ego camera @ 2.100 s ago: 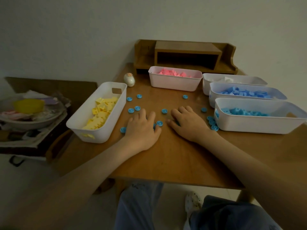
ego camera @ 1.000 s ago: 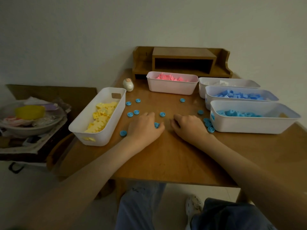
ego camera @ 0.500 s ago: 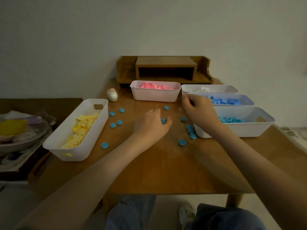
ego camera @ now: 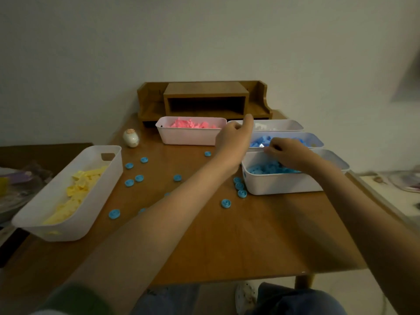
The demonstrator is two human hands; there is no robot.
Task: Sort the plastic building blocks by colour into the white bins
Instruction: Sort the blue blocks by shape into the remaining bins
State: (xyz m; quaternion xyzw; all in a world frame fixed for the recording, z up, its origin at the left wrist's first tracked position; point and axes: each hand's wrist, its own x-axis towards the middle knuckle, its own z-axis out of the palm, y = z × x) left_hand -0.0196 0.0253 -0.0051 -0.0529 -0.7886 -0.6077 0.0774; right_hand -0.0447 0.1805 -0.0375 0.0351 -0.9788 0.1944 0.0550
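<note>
At nearest bin [ego camera: 284, 184], right hand [ego camera: 293, 155] and left hand [ego camera: 234, 142] curled, likely dropping blue discs [ego camera: 261, 169]; contents unseen.

Plain pale wall [ego camera: 204, 42] seen at 12 o'clock, dimly lit. Brown wooden table [ego camera: 250, 246] set against it, wooden shelf unit [ego camera: 205, 98] placed at its far edge. Dark low surface [ego camera: 45, 151] seen at 9 o'clock. Pale floor [ego camera: 216, 296] glimpsed at 6 o'clock.
</note>
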